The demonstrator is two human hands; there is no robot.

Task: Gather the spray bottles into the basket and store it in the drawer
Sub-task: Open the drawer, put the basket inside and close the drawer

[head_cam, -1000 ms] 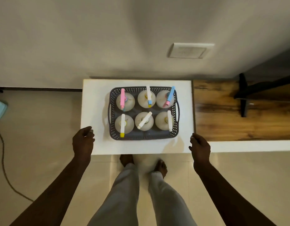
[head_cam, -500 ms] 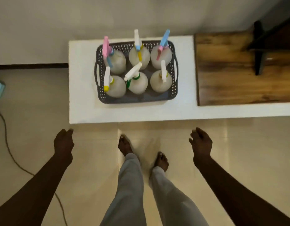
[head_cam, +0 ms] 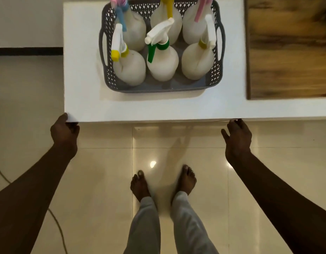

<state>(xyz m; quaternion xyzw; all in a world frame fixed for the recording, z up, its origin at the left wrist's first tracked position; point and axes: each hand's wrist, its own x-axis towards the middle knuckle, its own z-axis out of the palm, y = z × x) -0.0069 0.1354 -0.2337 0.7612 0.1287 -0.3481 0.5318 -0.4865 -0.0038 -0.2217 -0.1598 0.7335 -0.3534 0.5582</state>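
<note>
A grey perforated basket point(head_cam: 216, 70) stands on the white cabinet top point(head_cam: 85, 99) and holds several white spray bottles, among them one with a green trigger point(head_cam: 163, 65) and one with a yellow nozzle point(head_cam: 129, 70). My left hand point(head_cam: 64, 132) is at the top's front left corner, thumb against the corner and fingers curled under the edge. My right hand point(head_cam: 238, 138) reaches the front edge further right, thumb spread, fingertips hidden beneath the edge. The drawer lies under the top, out of sight.
A dark wooden board point(head_cam: 290, 52) lies on the top to the right of the basket. My bare feet point(head_cam: 140, 186) stand on glossy cream tiles just before the cabinet. A cable point(head_cam: 56, 222) trails over the floor at the left.
I have bent down and closer, so the basket looms larger. Both hands rose from beside my legs to the cabinet's front edge, the left one curling onto the corner.
</note>
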